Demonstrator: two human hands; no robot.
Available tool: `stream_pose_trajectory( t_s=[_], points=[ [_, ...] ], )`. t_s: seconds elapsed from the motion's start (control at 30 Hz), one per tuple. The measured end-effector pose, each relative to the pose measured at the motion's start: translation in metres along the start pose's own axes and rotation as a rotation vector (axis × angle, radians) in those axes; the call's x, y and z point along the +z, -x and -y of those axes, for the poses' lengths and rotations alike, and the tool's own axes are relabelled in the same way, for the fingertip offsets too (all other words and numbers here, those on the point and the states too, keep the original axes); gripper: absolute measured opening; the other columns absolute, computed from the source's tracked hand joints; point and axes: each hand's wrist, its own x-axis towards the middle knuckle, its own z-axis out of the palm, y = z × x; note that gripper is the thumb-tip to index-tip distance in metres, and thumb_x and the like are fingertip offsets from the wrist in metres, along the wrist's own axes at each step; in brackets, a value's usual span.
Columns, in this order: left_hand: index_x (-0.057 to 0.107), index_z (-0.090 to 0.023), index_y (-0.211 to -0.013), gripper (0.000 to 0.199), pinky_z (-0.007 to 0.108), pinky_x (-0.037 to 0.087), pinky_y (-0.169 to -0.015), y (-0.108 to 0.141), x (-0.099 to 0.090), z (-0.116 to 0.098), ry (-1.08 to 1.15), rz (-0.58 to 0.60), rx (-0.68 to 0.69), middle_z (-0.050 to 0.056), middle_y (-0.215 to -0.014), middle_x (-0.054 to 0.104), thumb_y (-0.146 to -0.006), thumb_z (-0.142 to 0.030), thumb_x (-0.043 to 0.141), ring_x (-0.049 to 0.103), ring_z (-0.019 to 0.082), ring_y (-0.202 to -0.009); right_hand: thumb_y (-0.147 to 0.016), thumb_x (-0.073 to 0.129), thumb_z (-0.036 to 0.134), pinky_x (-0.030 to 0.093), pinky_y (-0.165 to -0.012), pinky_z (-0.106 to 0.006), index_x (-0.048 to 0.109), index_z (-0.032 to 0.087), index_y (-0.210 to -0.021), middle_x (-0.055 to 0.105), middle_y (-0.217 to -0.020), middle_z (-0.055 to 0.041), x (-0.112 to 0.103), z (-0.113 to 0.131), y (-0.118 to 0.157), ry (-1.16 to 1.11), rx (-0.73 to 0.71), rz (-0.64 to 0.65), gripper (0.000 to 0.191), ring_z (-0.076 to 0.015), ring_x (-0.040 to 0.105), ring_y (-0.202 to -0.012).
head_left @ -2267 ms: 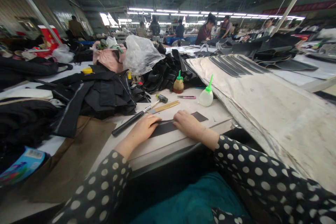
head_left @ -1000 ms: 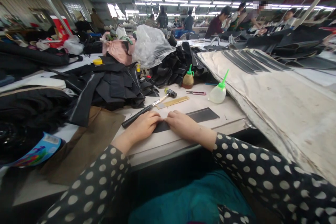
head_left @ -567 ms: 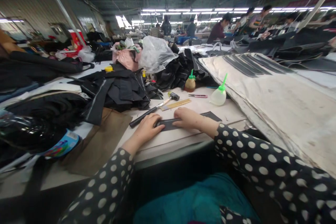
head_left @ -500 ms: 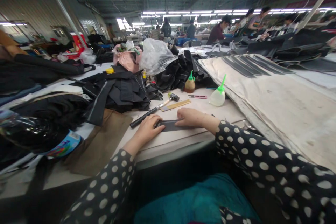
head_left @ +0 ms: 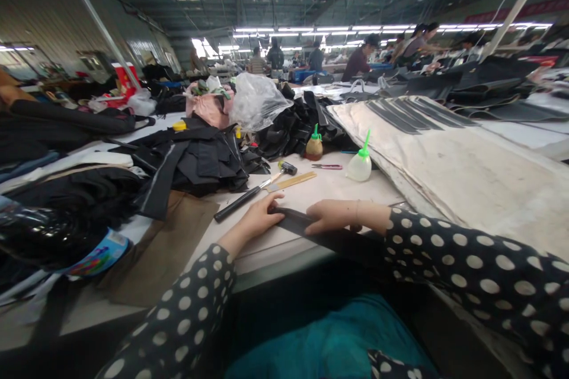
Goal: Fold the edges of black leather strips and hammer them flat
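A dark strip of material (head_left: 294, 222) stretches between my two hands over the front of the work surface. My left hand (head_left: 258, 217) pinches its left end between thumb and fingers. Farther along, my right hand (head_left: 331, 215) grips the strip, which runs on below that hand toward my right sleeve. The strip slants down to the right, its right part lying over the table's front edge. Just beyond my left hand lies a hammer (head_left: 240, 200) with a black handle, beside a yellowish flat tool (head_left: 291, 182) like a brush or scraper.
Two green-nozzled squeeze bottles, one brown (head_left: 313, 145) and one whitish (head_left: 359, 164), stand behind my hands, with pink-handled snips (head_left: 327, 166) near them. Black pieces (head_left: 200, 157) are heaped left. A large dark bottle (head_left: 53, 237) lies at left. Right, a pale padded board (head_left: 448, 160) carries dark strips.
Both hands have raised and tilted the strip, which lay flat on the table before. My right hand has shifted slightly right and down. The camera view has turned a little.
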Motion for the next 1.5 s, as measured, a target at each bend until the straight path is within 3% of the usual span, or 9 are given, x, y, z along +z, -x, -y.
stream_pose_trajectory(
  t_s=[0.17,0.37,0.43,0.53,0.6,0.8,0.93,1.07,1.5],
  points=[
    [0.053,-0.016,-0.113,0.046,0.027,0.042,-0.069,-0.014,0.001,-0.002,0.050,0.052,0.013,-0.001,-0.075,0.054,-0.069,-0.025,0.059,0.053,0.015,-0.072,-0.080,0.052,0.049,0.044,-0.066,-0.029,0.059,0.016,-0.093,0.063,-0.092,-0.0089,0.020,-0.016,0.020,-0.009,-0.072,-0.136,0.036,-0.0217,0.058,-0.080],
    [0.051,-0.017,-0.115,0.046,0.027,0.043,-0.073,-0.026,0.004,-0.003,0.060,0.086,0.073,0.000,-0.081,0.057,-0.072,-0.030,0.059,0.055,0.016,-0.076,-0.086,0.037,0.058,0.037,-0.056,-0.025,0.062,0.016,-0.078,0.063,-0.071,-0.0036,0.028,-0.028,0.051,-0.034,-0.150,0.025,0.049,-0.0156,0.054,-0.062],
    [0.051,-0.017,-0.117,0.048,0.028,0.044,-0.075,-0.031,0.009,-0.005,0.028,0.088,0.095,0.000,-0.084,0.059,-0.072,-0.031,0.059,0.056,0.017,-0.078,-0.087,0.037,0.056,0.037,-0.058,-0.026,0.062,0.017,-0.074,0.062,-0.068,-0.0034,0.023,-0.031,0.040,-0.003,-0.127,-0.136,0.049,-0.0158,0.054,-0.062],
    [0.052,-0.019,-0.116,0.047,0.031,0.043,-0.082,-0.037,0.016,-0.007,-0.047,0.060,0.137,0.004,-0.097,0.062,-0.072,-0.032,0.062,0.057,0.019,-0.090,-0.086,0.044,0.047,0.040,-0.067,-0.026,0.065,0.017,-0.087,0.066,-0.082,-0.0048,0.014,-0.035,0.005,-0.029,-0.145,-0.445,0.036,-0.0175,0.057,-0.074],
    [0.054,-0.020,-0.114,0.044,0.033,0.042,-0.085,-0.039,0.019,-0.008,-0.110,0.040,0.173,0.005,-0.105,0.062,-0.073,-0.033,0.062,0.057,0.021,-0.095,-0.085,0.047,0.042,0.041,-0.072,-0.026,0.065,0.017,-0.097,0.066,-0.092,-0.0060,0.010,-0.035,-0.021,-0.071,-0.183,-0.532,0.032,-0.0182,0.058,-0.082],
    [0.057,-0.021,-0.108,0.041,0.039,0.040,-0.087,-0.038,0.019,-0.012,-0.290,-0.011,0.173,0.006,-0.107,0.063,-0.073,-0.041,0.063,0.055,0.026,-0.100,-0.078,0.055,0.024,0.041,-0.074,-0.025,0.066,0.017,-0.090,0.066,-0.091,-0.0041,0.011,-0.028,-0.062,-0.152,-0.174,-0.540,0.018,-0.0173,0.059,-0.084],
    [0.062,-0.019,-0.098,0.031,0.035,0.043,-0.080,-0.036,0.012,-0.009,-0.269,0.008,0.162,0.005,-0.096,0.064,-0.074,-0.039,0.062,0.057,0.023,-0.090,-0.075,0.057,0.022,0.042,-0.068,-0.024,0.064,0.017,-0.087,0.065,-0.083,-0.0016,0.014,-0.030,-0.062,-0.235,-0.177,-0.560,0.014,-0.0150,0.057,-0.077],
    [0.064,-0.018,-0.092,0.018,0.030,0.044,-0.076,-0.033,0.002,-0.003,-0.169,0.030,0.193,0.004,-0.089,0.063,-0.077,-0.024,0.054,0.057,0.018,-0.083,-0.075,0.057,0.019,0.041,-0.068,-0.024,0.063,0.017,-0.084,0.063,-0.081,-0.0009,0.017,-0.032,-0.059,-0.247,-0.226,-0.588,0.011,-0.0135,0.055,-0.075],
    [0.064,-0.018,-0.080,0.017,0.029,0.042,-0.075,-0.031,0.002,-0.002,-0.220,-0.001,0.285,0.002,-0.080,0.060,-0.074,-0.010,0.050,0.054,0.016,-0.081,-0.080,0.055,0.013,0.040,-0.078,-0.025,0.065,0.017,-0.088,0.058,-0.086,-0.0021,0.020,-0.037,-0.058,-0.136,-0.377,-0.629,0.013,-0.0135,0.053,-0.083]
  ],
)
